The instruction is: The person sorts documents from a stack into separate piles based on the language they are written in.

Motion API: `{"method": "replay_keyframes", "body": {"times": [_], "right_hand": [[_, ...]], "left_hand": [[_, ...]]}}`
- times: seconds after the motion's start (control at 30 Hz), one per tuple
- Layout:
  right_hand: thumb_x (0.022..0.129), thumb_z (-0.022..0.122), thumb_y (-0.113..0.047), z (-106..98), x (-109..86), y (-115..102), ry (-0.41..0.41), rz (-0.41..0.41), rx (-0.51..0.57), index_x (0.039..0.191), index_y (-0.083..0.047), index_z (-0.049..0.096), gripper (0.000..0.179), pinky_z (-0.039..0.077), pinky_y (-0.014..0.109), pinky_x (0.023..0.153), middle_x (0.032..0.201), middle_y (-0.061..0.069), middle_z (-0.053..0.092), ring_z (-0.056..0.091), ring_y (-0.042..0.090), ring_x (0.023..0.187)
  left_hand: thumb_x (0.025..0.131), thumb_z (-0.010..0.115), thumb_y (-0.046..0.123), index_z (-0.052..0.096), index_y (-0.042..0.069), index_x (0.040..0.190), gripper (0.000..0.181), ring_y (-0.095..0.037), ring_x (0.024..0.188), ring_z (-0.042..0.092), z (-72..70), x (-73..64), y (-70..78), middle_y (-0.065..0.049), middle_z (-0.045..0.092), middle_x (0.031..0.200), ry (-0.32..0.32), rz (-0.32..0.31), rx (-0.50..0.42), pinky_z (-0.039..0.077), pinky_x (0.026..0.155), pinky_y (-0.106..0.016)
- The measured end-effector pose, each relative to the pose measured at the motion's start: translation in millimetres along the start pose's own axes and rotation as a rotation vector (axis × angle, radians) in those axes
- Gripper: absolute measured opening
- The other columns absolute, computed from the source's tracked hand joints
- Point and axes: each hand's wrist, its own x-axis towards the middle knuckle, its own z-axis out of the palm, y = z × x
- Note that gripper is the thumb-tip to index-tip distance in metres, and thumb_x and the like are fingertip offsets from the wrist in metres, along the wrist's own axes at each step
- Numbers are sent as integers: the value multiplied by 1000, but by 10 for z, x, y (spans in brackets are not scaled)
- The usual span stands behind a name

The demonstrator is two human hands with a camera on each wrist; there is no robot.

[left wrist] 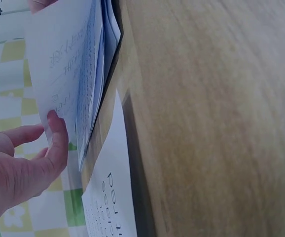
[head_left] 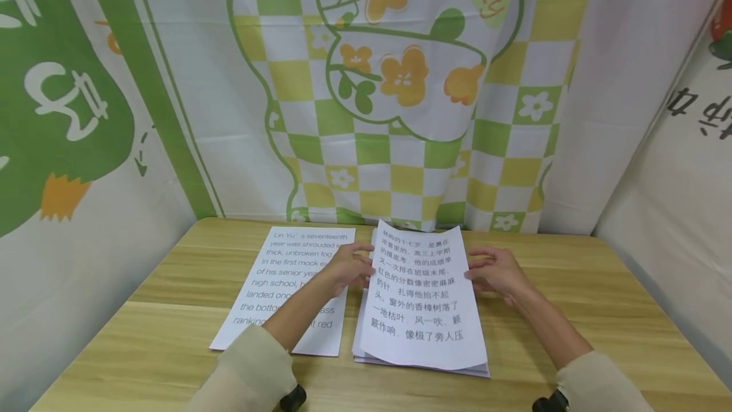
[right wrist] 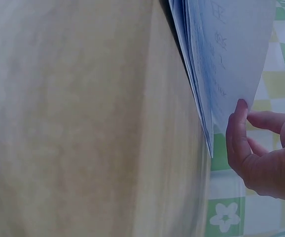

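A printed sheet of paper [head_left: 420, 310] with Chinese text is lifted off a stack of paper [head_left: 359, 336], its far part raised and curved. My left hand [head_left: 350, 267] pinches its left edge between thumb and fingers; in the left wrist view that left hand [left wrist: 31, 165] shows the thumb on one face and fingertips on the other. On the opposite edge my right hand [head_left: 496, 274] pinches the same sheet, and the right wrist view shows the right hand [right wrist: 266, 148] at the sheet's border. The stack's lower sheets lie beneath, mostly covered.
Left of the stack a sheet with English text [head_left: 286, 278] lies on the wooden table [head_left: 577, 310], partly hidden by my left forearm. A patterned curtain [head_left: 394, 164] hangs right behind the table's far edge, with printed cloth walls [head_left: 675, 177] at both sides.
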Motion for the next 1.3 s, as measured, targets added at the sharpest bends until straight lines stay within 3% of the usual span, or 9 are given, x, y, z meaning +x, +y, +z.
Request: {"method": "replay_keyframes", "body": {"times": [0.3, 0.7, 0.87, 1.07, 1.3], "right_hand": [[90, 69, 10, 12, -17, 23, -23, 6, -3, 150, 13, 39, 67, 65, 32, 72, 119, 27, 66, 71, 18, 86], [90, 65, 12, 44, 5, 28, -54, 15, -3, 150, 13, 40, 65, 66, 33, 71, 114, 23, 64, 70, 17, 83], [90, 65, 13, 39, 8, 22, -58, 12, -9, 151, 12, 38, 67, 66, 34, 70, 110, 21, 65, 70, 17, 81], [91, 67, 9, -47, -9, -27, -54, -15, -54, 152, 10, 41, 66, 65, 32, 67, 108, 18, 67, 69, 16, 82], [92, 69, 7, -264, -23, -66, -69, -40, -70, 153, 7, 39, 68, 65, 33, 69, 106, 12, 67, 69, 14, 83]], "left_hand": [[87, 63, -19, 48, -4, 148, 65, -27, 91, 68, 12, -18, -7, -24, 62, 117, -16, -13, -1, 65, 77, -41], [92, 60, -13, 45, -4, 151, 61, -27, 89, 68, 8, -3, -20, -30, 61, 132, -2, -27, 29, 65, 73, -38], [92, 59, -15, 43, -3, 152, 64, -27, 87, 71, 4, -5, -5, -29, 64, 125, -8, -22, 28, 65, 72, -38], [91, 59, -16, 43, -1, 153, 66, -25, 84, 70, 34, -3, 49, -26, 64, 122, -20, 1, 28, 65, 74, -38], [89, 61, -18, 45, -1, 151, 67, -20, 76, 66, 167, 27, 124, -20, 64, 113, -29, 24, 12, 64, 70, -34]]}}
